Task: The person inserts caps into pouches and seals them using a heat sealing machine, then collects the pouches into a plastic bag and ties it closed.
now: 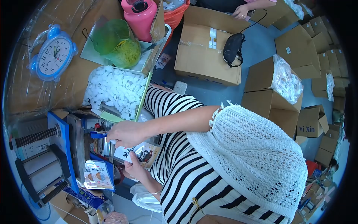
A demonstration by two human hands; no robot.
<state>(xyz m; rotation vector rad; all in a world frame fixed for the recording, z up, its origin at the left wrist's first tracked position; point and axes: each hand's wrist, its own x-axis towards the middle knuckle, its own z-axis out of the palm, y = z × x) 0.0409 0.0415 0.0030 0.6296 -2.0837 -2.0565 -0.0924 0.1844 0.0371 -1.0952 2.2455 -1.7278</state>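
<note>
My left hand (137,167) grips the lower edge of a printed plastic pouch (148,154), thumb on its front. The pouch is white at one end, with a picture of dark food. Just above it, my right hand (126,134) is closed, fingers pointing down, with a small white piece (113,142) at the fingertips; its exact shape is partly hidden. Beside my hands is a machine with a blue plate (59,149) and springs. Another printed pouch (99,175) lies at its near side. Beyond my right hand, a green-edged tray (144,93) holds many small white plastic pieces (115,89).
A blue alarm clock (56,54) stands on the cardboard-covered surface. Nearby are a green translucent container (115,43) and a pink bottle (140,16). Cardboard boxes (205,56) stand on the floor, one bearing a black bag (234,48). Another person's hand (241,12) shows at the top.
</note>
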